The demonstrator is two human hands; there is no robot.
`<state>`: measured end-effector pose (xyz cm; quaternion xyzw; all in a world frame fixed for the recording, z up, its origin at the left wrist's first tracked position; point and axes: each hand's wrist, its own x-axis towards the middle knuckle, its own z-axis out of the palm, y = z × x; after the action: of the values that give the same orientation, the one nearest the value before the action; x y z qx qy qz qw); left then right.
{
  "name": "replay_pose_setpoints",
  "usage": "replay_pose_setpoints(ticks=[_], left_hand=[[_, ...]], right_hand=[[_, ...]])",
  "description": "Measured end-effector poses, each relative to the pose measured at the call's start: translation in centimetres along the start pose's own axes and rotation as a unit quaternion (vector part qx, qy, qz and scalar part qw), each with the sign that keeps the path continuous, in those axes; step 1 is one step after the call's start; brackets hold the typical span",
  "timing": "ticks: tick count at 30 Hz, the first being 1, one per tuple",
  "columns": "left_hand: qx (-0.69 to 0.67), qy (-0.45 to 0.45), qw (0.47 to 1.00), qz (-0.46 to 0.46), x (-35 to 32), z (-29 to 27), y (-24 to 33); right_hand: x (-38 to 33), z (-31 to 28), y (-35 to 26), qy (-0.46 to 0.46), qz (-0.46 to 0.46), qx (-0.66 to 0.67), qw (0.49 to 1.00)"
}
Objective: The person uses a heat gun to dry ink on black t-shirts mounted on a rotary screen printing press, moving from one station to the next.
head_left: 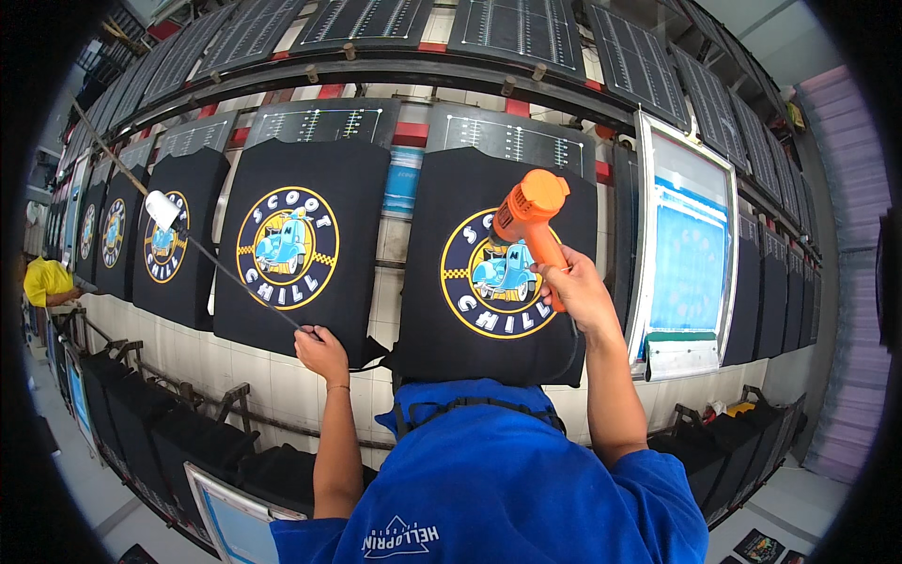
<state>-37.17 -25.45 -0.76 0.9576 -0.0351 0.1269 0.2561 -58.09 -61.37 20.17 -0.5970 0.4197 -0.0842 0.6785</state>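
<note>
My right hand grips the handle of an orange heat gun. The gun is over the round scooter print on a black T-shirt and covers part of it. In my left hand is a black power cable, pinched between the fingers. From there the cable slants up to a white plug or socket piece, which hangs on a cord across the far-left shirts. Another black T-shirt with the same print lies flat just beyond my left hand.
A framed printing screen with a green-edged squeegee stands right of my right arm. Dark platens line the far rail, and more black shirts hang behind below. At far left is a person in a yellow top.
</note>
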Motion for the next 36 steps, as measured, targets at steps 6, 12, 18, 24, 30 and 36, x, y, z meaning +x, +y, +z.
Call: replay_pose_setpoints(ticks=[6, 12, 18, 24, 30, 36], left_hand=[[-0.007, 0.000, 1.000, 0.004, -0.1, 0.0, 0.1], [-0.022, -0.010, 1.000, -0.010, -0.1, -0.4, 0.3], [-0.031, -0.011, 0.999, -0.007, -0.2, -0.1, -0.2], [-0.025, -0.010, 1.000, -0.005, -0.2, 0.0, -0.2], [-0.029, -0.020, 0.999, -0.011, -0.1, 0.0, -0.2], [-0.011, -0.005, 1.000, 0.010, -0.1, 0.1, -0.3]], right_hand=[[-0.6, 2.1, 0.3, -0.024, 0.028, -0.051, 0.998], [-2.6, 3.1, 0.2, -0.066, 0.038, -0.038, 0.996], [-4.8, 3.4, 0.9, -0.074, 0.055, -0.048, 0.995], [-7.1, 2.8, 1.6, -0.064, 0.079, -0.060, 0.993], [-8.9, 1.9, 2.0, -0.048, 0.106, -0.058, 0.991], [-9.4, 1.3, 2.9, -0.021, 0.081, -0.023, 0.996]])
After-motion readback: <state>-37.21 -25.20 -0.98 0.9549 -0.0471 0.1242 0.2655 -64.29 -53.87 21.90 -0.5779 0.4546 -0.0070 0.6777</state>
